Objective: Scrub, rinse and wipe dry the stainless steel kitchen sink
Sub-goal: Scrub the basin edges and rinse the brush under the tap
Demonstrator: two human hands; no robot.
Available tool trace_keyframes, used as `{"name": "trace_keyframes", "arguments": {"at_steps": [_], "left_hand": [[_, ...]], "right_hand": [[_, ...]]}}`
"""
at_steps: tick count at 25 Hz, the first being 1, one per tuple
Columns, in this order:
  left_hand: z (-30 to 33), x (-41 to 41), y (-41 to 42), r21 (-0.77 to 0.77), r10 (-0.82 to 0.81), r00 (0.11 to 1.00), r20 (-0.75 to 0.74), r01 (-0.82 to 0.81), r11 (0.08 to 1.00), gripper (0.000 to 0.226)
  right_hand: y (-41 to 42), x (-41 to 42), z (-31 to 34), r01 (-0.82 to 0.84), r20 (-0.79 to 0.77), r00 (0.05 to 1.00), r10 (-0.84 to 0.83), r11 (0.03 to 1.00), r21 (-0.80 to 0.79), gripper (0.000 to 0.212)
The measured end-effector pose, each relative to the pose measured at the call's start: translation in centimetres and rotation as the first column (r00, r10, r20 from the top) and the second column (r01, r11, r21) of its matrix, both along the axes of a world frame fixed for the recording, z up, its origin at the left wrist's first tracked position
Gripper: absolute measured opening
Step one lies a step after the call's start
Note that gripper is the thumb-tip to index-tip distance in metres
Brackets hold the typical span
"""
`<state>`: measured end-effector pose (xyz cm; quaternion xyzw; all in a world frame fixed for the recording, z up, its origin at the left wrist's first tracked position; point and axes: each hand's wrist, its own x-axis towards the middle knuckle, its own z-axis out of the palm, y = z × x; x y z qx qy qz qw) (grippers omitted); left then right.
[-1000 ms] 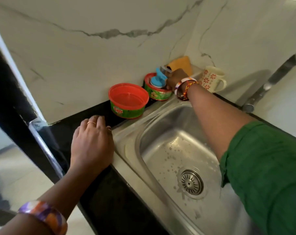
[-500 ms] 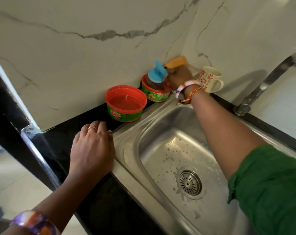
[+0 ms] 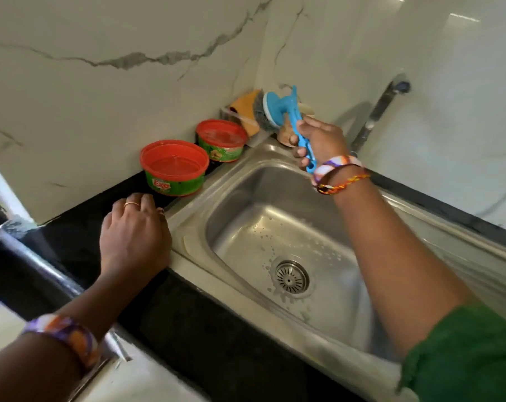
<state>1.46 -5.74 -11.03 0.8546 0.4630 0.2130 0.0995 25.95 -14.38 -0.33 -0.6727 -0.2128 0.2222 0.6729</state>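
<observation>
Two hands busy: my right hand (image 3: pixel 318 140) grips the light, stiff scrubber (image 3: pixel 277 111) mid-handle, left hand (image 3: pixel 134 236) flat beside the sink (image 3: pixel 193 224).

Sink (image 3: pixel 275 227) set into the tabletop (image 3: pixel 188 329), basin to the right of the bare tabletop strip. Drain (image 3: pixel 292 277) in the basin floor, toward the near side. Two tubs along the tabletop's back edge by the wall: nearer tub (image 3: pixel 175 168) just left of the sink's back-left corner, second tub (image 3: pixel 221 140) behind it and to the right, toward the wall corner. Sponge (image 3: pixel 247 107) in that corner, behind the second tub. Tap (image 3: pixel 376 111) at the sink's far edge, right of the corner. Left hand (image 3: pixel 134 236) rests on the tabletop, touching the sink's left rim, in front of the nearer tub. Right hand (image 3: pixel 318 140) above the sink's back edge, holding a scrubber (image 3: pixel 286 111) over the corner.
</observation>
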Motion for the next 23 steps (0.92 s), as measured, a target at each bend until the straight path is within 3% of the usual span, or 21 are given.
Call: {"name": "trace_keyframes", "arguments": {"at_steps": [2, 5, 8, 11, 13, 16, 18, 21, 22, 23], "left_hand": [[0.2, -0.2, 0.0, 0.054, -0.027, 1.0, 0.01, 0.026, 0.998, 0.032], [0.7, -0.3, -1.2, 0.135, -0.118, 0.992, -0.051, 0.124, 0.983, 0.028], [0.9, 0.4, -4.9, 0.145, -0.257, 0.966, -0.002, 0.255, 0.956, 0.029], [1.2, 0.9, -11.1, 0.229, -0.544, 0.831, 0.114, 0.511, 0.829, 0.03], [0.9, 0.9, -14.8, 0.244, -0.64, 0.749, 0.171, 0.597, 0.764, 0.023], [-0.2, 1.2, -17.3, 0.177, -0.651, 0.743, 0.155, 0.627, 0.759, 0.024], [-0.8, 1.5, -17.5, 0.126, -0.614, 0.785, 0.083, 0.603, 0.788, 0.027], [-0.8, 1.5, -17.7, 0.082, -0.552, 0.834, 0.022, 0.549, 0.832, 0.03], [-0.7, 1.5, -17.9, 0.081, -0.552, 0.834, -0.009, 0.55, 0.831, 0.031], [-0.7, 1.5, -18.1, 0.077, -0.56, 0.827, -0.041, 0.562, 0.824, 0.033]], "right_hand": [[-6.9, -0.8, 1.4, -0.043, -0.048, 0.998, 0.041, 0.998, -0.04, 0.014], [-18.0, -2.9, 1.8, 0.111, 0.058, 0.993, -0.1, 0.968, -0.227, 0.019], [-27.4, -5.5, -0.1, 0.349, 0.239, 0.935, -0.262, 0.799, -0.489, 0.027], [-34.0, -8.7, -2.6, 0.467, 0.331, 0.884, -0.329, 0.606, -0.644, 0.029], [-35.2, -11.5, -4.1, 0.429, 0.276, 0.902, -0.331, 0.619, -0.658, 0.029], [-33.4, -14.9, -5.8, 0.334, 0.287, 0.938, -0.192, 0.719, -0.61, 0.029], [-34.0, -14.4, -5.8, 0.421, 0.415, 0.893, -0.173, 0.646, -0.637, 0.027], [-37.8, -11.8, -4.9, 0.586, 0.521, 0.81, -0.269, 0.408, -0.7, 0.031], [-37.8, -11.6, -4.7, 0.583, 0.512, 0.812, -0.279, 0.405, -0.704, 0.032], [-36.6, -12.0, -4.9, 0.544, 0.481, 0.838, -0.259, 0.467, -0.697, 0.031]]}}
